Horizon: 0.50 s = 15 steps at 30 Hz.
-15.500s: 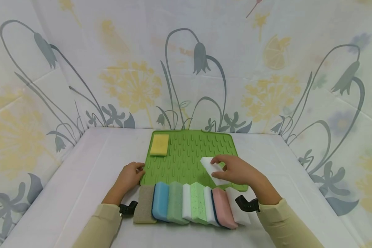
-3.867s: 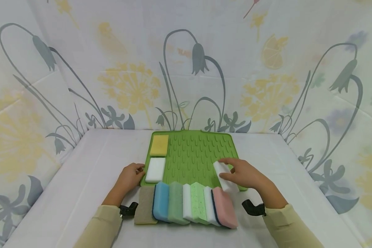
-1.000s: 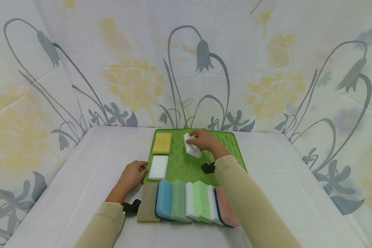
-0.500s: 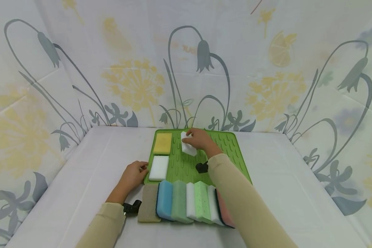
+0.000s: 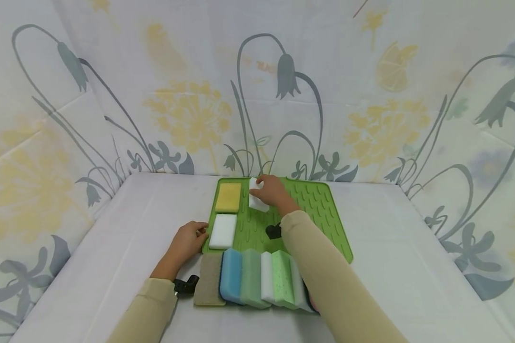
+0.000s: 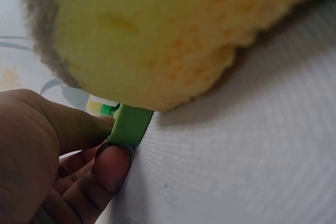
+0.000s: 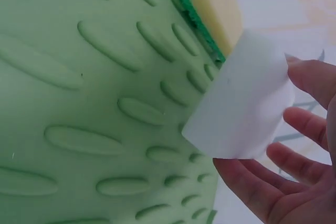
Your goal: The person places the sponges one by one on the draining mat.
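My right hand (image 5: 273,191) holds a white sponge (image 5: 257,202) by its edges over the back of the green ribbed mat (image 5: 300,224), just right of the yellow sponge (image 5: 228,197). In the right wrist view, thumb and fingers grip the tilted white block (image 7: 241,98), close to the yellow sponge with its green layer (image 7: 218,11). A second white sponge (image 5: 223,231) lies on the mat in front of the yellow one. My left hand (image 5: 187,241) pinches the mat's left rim; the left wrist view shows thumb and finger on that green edge (image 6: 131,125).
Along the mat's front edge stands a row of sponges: grey-brown (image 5: 209,278), blue (image 5: 231,276), dull green (image 5: 254,278), white (image 5: 267,278), speckled light green (image 5: 283,278), and others partly behind my right sleeve (image 5: 330,271). A floral cloth (image 5: 188,57) hangs behind the table.
My right hand has carried a white sponge from the mat's right front to the back left. Earlier, the other white sponge came to lie below the yellow one. My left hand stays at the rim.
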Motion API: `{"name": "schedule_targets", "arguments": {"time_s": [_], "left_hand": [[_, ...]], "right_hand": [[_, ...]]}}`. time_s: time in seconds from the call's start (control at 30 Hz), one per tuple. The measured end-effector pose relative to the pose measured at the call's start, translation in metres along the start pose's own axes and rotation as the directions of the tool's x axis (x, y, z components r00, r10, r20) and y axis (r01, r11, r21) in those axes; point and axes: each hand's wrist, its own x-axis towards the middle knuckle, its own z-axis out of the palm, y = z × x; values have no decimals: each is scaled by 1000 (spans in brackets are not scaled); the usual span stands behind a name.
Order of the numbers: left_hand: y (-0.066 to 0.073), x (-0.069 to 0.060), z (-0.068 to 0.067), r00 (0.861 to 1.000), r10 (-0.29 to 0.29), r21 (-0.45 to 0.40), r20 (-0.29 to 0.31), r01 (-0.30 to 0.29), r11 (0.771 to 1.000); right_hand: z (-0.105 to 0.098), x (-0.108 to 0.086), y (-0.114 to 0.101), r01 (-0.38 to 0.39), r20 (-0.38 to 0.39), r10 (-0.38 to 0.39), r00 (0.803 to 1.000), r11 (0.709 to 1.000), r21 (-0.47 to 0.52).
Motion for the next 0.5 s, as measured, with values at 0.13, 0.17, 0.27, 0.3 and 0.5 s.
{"name": "schedule_targets", "arguments": {"time_s": [0.13,0.17,0.27,0.3,0.5], "left_hand": [[0,0,-1,1000,-1,5,5,1,1000],[0,0,-1,1000,-3,6,7,3,1000],[0,1,-1,1000,-6,8,9,6,1000],[0,1,-1,1000,-8,5,9,8,1000],[0,1,-1,1000,-6,0,5,6,1000]], "right_hand": [[3,3,-3,-18,-3,18,1000,1000,-6],[4,4,-4,-19,-5,19,1000,1000,-16],[8,9,-4,-18,-8,18,1000,999,-42],[9,10,-4,-16,-9,16,1000,999,-43],[19,17,-2,-31,-4,31,1000,999,-26]]}}
